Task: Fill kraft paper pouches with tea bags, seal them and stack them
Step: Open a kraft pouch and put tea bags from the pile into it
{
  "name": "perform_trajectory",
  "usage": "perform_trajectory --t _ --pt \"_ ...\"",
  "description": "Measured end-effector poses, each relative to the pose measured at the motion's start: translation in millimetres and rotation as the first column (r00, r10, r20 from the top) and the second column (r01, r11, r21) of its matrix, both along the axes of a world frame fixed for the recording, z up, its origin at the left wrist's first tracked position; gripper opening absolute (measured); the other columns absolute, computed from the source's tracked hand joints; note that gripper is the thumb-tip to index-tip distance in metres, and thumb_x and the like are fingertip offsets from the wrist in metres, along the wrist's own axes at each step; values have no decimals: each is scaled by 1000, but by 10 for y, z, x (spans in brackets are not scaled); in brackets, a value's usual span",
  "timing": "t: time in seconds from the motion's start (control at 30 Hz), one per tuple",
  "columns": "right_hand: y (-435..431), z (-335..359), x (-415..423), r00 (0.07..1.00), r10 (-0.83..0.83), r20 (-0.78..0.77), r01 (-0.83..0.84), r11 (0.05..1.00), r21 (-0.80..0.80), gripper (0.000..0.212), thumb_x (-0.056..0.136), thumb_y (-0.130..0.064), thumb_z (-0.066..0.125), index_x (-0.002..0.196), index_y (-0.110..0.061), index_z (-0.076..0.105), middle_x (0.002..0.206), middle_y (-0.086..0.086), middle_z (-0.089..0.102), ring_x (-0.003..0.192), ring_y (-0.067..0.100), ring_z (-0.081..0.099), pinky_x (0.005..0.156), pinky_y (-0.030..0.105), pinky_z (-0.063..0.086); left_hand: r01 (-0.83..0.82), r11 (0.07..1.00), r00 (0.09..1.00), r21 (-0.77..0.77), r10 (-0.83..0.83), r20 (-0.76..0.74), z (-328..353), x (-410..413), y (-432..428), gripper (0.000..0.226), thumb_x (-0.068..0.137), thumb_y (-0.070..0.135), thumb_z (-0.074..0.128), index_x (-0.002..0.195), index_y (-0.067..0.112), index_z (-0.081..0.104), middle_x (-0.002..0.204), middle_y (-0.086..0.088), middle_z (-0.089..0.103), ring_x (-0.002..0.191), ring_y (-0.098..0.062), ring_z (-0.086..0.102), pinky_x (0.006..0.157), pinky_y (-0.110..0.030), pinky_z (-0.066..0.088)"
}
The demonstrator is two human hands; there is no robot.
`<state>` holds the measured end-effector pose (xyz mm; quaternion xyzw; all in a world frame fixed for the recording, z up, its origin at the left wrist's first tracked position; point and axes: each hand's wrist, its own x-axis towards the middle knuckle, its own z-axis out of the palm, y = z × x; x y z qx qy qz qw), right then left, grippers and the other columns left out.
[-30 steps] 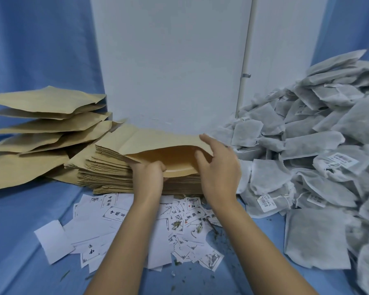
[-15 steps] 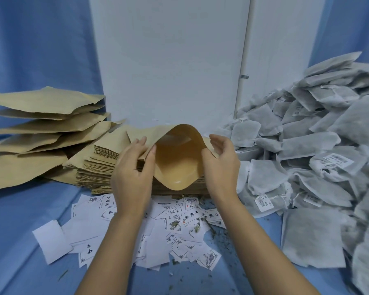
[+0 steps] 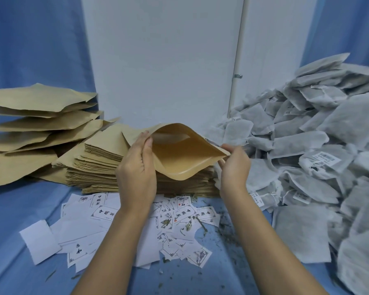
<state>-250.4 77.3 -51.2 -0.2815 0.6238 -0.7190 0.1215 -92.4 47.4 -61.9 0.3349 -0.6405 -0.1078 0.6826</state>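
Between both hands, kraft pouch (image 3: 179, 158) mouth gaping, tan interior, empty

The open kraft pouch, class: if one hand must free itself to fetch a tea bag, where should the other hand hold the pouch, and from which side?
Probably the left rim of the kraft pouch, pinched from the left by the left hand; the mouth gapes toward the tea bags.
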Motion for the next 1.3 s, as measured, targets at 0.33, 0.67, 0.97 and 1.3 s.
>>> perform_trajectory --t 0.33,0.67,0.97,1.3 --pt "267 -300 -403 690 239 -684 440 612 657 58 87 -21 49 139 -1 34 152 18 28 146 32 9 117 47 11 6 999 1000 49 -5 -22 44 -229 101 34 99 20 44 124 3 59 128 -9 60 124 -18 52 103 -18 36" --pt "249 -397 -524 718 209 -664 375 687 622 48 91 2 42 137 11 31 146 26 31 138 32 28 114 35 22 9 997 997 83 -2 -74 63 -255 97 34 100 23 43 123 5 61 123 -7 62 119 -14 54 94 0 32" --pt "164 -394 -303 755 222 -617 179 835 520 18 93 -23 46 89 -5 50 97 16 61 84 33 54 66 31 33 19 994 989 110 -3 -146 123 -201 120 36 100 26 42 121 5 63 115 -13 67 111 -26 60 93 -32 43" --pt "115 -641 -319 602 311 -735 328 743 583 66 86 0 50 145 -6 23 158 10 17 145 20 19 116 39 19 13 993 982 121 10 -189 161 -181 145 37 100 24 43 118 1 64 112 -16 67 108 -30 61 89 -27 44"
